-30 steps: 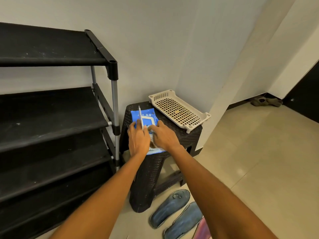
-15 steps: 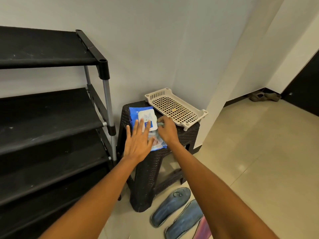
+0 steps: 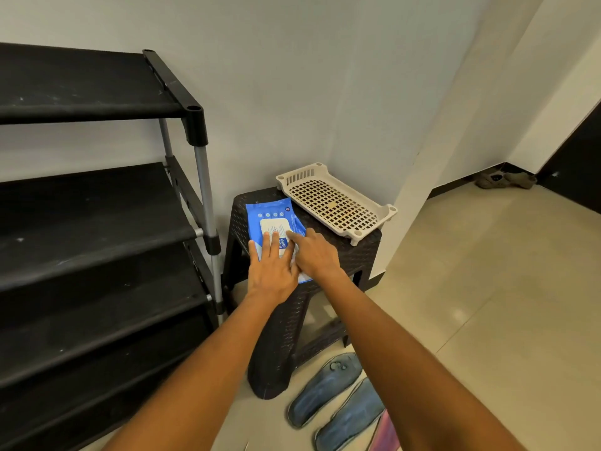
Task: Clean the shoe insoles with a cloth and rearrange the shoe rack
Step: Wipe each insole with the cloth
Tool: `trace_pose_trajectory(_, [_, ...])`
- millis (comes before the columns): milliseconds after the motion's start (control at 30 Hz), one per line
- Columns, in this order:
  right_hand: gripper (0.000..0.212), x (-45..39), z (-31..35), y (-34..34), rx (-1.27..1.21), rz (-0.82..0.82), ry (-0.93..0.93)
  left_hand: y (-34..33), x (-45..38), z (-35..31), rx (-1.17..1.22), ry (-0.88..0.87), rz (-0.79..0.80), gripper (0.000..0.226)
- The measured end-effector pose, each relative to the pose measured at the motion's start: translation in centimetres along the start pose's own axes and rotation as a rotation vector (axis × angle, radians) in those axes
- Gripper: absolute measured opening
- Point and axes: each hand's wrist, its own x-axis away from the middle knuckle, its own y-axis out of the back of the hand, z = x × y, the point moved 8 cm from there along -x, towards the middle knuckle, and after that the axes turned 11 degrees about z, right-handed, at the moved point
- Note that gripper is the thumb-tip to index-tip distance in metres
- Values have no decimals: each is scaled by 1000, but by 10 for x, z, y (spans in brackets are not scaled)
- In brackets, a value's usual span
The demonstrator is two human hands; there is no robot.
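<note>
Blue wipes pack under both flat hands, beside cream tray.

Blue wipes packet with white label on dark brown woven-pattern plastic stool. Beige perforated plastic tray; black fabric-shelved shoe rack. Grey-blue flat foam insoles.

Both arms reach forward, left hand flat, right hand pointing its forefinger.
</note>
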Motion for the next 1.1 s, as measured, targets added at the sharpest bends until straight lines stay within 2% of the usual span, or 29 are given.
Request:
trace_pose_trajectory(200, [48,-1,-2,3,-87,131,-48,-1,-2,-1,45,17,41,58])
trace_pose_trajectory(333, [56,-3,-5,6,-135,208,-46,-5,-4,0,98,8,64,58])
trace_pose_trajectory(400, [58,-4,-7,15,-229,111,-42,-4,-12,2,115,4,74,59])
trace_pose_trajectory(533, [45,-1,-17,43,-585,-280,-36,6,-41,21,180,87,83,59])
trace_pose_trajectory(633, [28,0,-21,51,-755,-395,-16,13,-60,34,245,146,99,58])
trace_pose_trajectory(767, [12,7,-35,46,-1018,-450,-77,20,-60,30,236,171,80,59])
trace_pose_trajectory(933, [18,36,-42,28,-1011,-394,-198,40,-15,12,123,53,-208,56])
trace_pose_trajectory(1000, [21,58,-46,22,-1048,-402,-267,51,14,6,262,-41,-332,50])
trace_pose_trajectory(1033, [22,70,-46,20,-1069,-414,-282,53,29,5,424,-81,-355,45])
trace_pose_trajectory(1100, [21,93,-46,17,-1127,-438,-282,50,54,0,764,-132,-300,34])
